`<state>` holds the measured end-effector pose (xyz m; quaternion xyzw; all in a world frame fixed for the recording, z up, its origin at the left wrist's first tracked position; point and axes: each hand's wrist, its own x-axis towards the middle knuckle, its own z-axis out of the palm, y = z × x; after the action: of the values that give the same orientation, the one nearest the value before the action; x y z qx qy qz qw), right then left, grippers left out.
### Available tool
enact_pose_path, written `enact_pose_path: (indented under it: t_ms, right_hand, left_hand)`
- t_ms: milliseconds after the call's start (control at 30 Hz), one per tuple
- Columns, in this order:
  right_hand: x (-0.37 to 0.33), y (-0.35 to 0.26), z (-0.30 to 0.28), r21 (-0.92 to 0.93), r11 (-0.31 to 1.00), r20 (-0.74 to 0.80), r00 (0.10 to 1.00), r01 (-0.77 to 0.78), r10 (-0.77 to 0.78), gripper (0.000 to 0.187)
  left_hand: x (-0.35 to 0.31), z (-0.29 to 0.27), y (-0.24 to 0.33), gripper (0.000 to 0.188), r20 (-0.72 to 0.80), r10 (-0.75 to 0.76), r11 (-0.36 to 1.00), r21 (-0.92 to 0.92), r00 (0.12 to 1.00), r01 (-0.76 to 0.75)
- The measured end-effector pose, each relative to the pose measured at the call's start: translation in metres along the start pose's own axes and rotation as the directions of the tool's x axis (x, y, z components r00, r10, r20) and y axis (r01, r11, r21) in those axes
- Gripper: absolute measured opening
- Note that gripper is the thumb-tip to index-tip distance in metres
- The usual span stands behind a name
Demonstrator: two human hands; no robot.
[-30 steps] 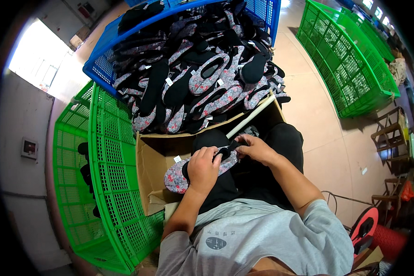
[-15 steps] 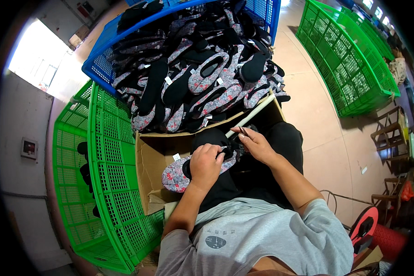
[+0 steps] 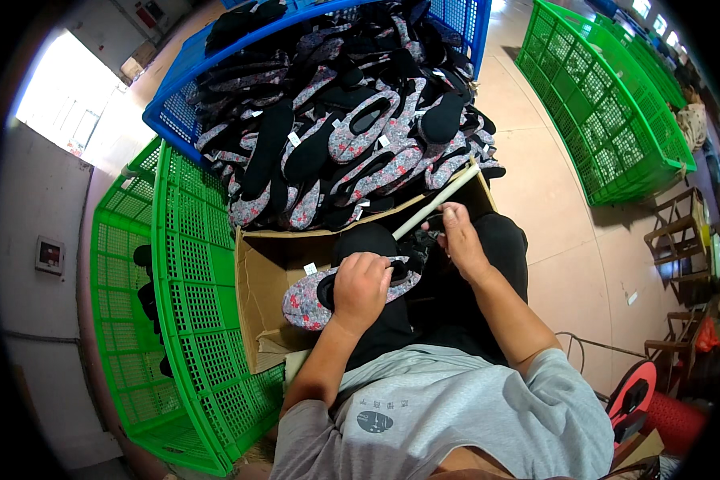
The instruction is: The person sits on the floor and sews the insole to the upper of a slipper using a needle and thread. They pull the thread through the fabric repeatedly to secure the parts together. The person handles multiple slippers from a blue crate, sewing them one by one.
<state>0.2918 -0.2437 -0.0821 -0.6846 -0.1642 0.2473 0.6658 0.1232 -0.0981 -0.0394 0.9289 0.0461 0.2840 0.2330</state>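
My left hand (image 3: 362,286) is closed round the opening of a grey and red floral slipper (image 3: 306,304) with a black lining, lying across my lap. A small white tag (image 3: 310,270) sticks up from its far edge. Beyond the slipper's right end is my right hand (image 3: 460,240), raised over my right thigh with its fingers curled together. A thin dark piece shows at its fingertips, too small to name. Crumpled black material (image 3: 416,250) lies on my lap between the two hands. Under my left palm, part of the slipper's opening is hidden.
Ahead, a blue crate (image 3: 172,108) overflows with similar floral slippers (image 3: 364,128). An open cardboard box (image 3: 268,256) and a pale pole (image 3: 436,202) lie between it and my lap. Green crates (image 3: 196,320) stand left; another green crate (image 3: 604,120) and wooden stools (image 3: 676,232) stand right.
My right hand has moved away from the slipper, to the right and slightly farther out, and turned more upright. The slipper's right end has risen a little; my left hand keeps its hold.
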Motion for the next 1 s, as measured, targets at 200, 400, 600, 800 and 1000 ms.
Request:
enact_pose_path:
  t_ms: [200,400,600,800,1000]
  right_hand:
    - [-0.001,-0.008,-0.006,0.231,0.973,0.275,0.961,-0.025,-0.041,0.025]
    - [-0.009,-0.012,-0.001,0.028,0.995,0.560,0.826,-0.094,0.062,0.020]
    - [-0.009,-0.014,-0.005,-0.035,0.999,0.656,0.753,-0.040,0.054,0.017]
    - [-0.009,-0.015,-0.007,-0.126,0.985,0.701,0.713,0.122,0.001,0.018]
    - [-0.008,-0.022,-0.010,-0.192,0.970,0.740,0.671,0.146,0.046,0.023]
  left_hand:
    - [-0.001,-0.001,-0.002,0.017,0.020,0.066,0.998,-0.018,0.998,-0.066]
    - [0.002,-0.005,0.003,0.016,-0.035,0.062,0.998,-0.008,0.997,-0.063]
    - [0.000,-0.002,0.002,0.019,-0.069,0.062,0.998,-0.004,0.996,-0.063]
    - [-0.003,0.005,0.003,0.019,-0.106,0.037,0.999,-0.012,0.994,-0.038]
    - [-0.002,0.004,0.005,0.019,-0.101,0.021,1.000,-0.019,0.995,-0.023]
